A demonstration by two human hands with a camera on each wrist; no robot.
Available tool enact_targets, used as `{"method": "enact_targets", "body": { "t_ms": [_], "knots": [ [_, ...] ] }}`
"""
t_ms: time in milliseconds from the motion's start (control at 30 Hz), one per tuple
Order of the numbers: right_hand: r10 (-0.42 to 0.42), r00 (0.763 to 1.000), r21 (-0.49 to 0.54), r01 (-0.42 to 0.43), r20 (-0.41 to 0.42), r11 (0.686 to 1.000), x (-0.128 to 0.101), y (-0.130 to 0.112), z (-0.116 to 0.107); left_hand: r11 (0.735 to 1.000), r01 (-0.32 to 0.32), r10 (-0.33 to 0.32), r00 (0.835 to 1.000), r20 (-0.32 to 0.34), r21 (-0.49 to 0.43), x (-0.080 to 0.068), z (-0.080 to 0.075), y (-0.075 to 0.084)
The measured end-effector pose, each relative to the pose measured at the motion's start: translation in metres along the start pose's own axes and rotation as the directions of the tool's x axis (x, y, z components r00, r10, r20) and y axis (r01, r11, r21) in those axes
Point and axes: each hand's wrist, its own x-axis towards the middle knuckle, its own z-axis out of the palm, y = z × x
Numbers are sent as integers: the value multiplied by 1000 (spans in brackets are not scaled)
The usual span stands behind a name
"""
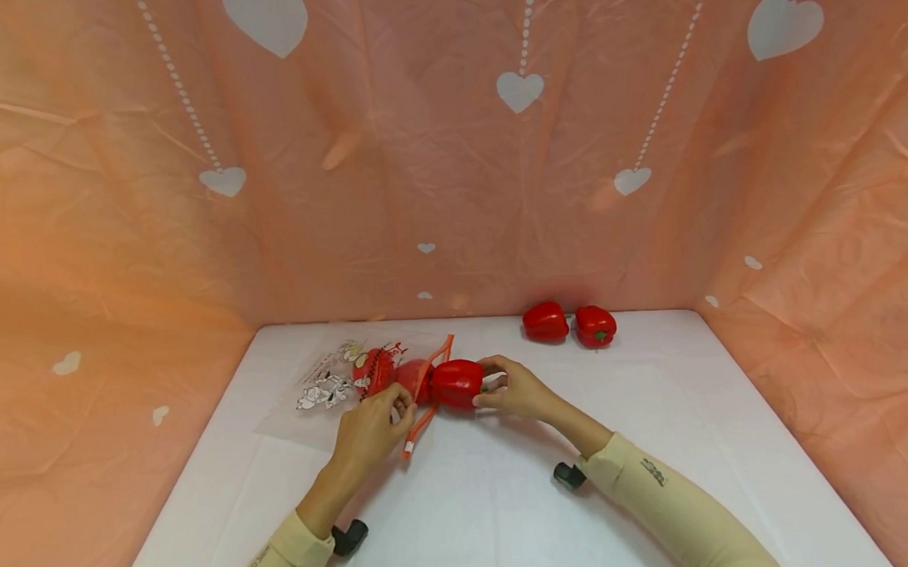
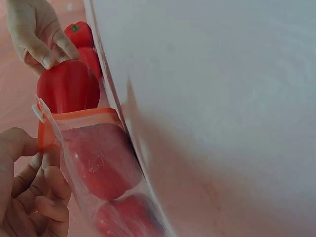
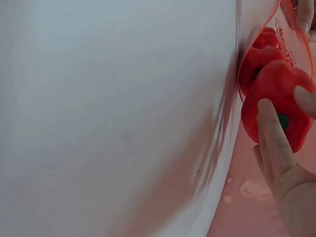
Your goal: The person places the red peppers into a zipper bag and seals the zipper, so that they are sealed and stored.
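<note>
A clear zip bag point(image 1: 289, 416) with cartoon print and an orange zip edge point(image 1: 421, 422) lies at the left of the table, its mouth spread toward the right. Two red bell peppers point(image 2: 103, 160) show through its plastic. My left hand point(image 1: 372, 428) pinches the near side of the orange edge between thumb and fingers. With thumb and fingers about its stem end, my right hand point(image 1: 525, 394) holds another red bell pepper point(image 1: 457, 384). That pepper's far end is right at the bag's mouth, in line with those inside. Its green stem point(image 3: 283, 121) faces the right palm.
Two more red bell peppers, one on its side point(image 1: 545, 323) and one with its stem toward me point(image 1: 595, 326), lie at the table's back edge. Behind stands an orange curtain point(image 1: 458, 191) with white hearts. Dark wrist devices point(image 1: 350, 537) sit below both forearms.
</note>
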Motion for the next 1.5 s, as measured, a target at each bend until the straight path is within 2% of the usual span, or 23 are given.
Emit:
{"method": "enact_targets", "body": {
  "t_ms": [167, 433, 900, 1100, 1300, 1500],
  "knots": [
    [-11, 1000, -24, 11, -4, 1000, -1, 0, 0, 1000, -2, 2, 1000, -3, 2, 0, 0, 0],
    [24, 999, -70, -26, -33, 997, -4, 3, -3, 1000, 4, -4, 1000, 4, -3, 0, -1, 0],
    [15, 1000, 15, -15, -4, 1000, 1, 5, 7, 1000, 4, -4, 1000, 1, -2, -1, -2, 0],
    [42, 999, 30, -41, -24, 999, 3, 2, 13, 1000, 2, -2, 1000, 2, 2, -1, -2, 0],
    [18, 1000, 58, -17, -20, 998, 8, 3, 19, 1000, 4, -4, 1000, 2, 6, -1, -2, 0],
    [51, 998, 92, -48, -25, 995, 13, 0, 25, 1000, 4, -4, 1000, 4, 7, -1, -3, 1]
  ]
}}
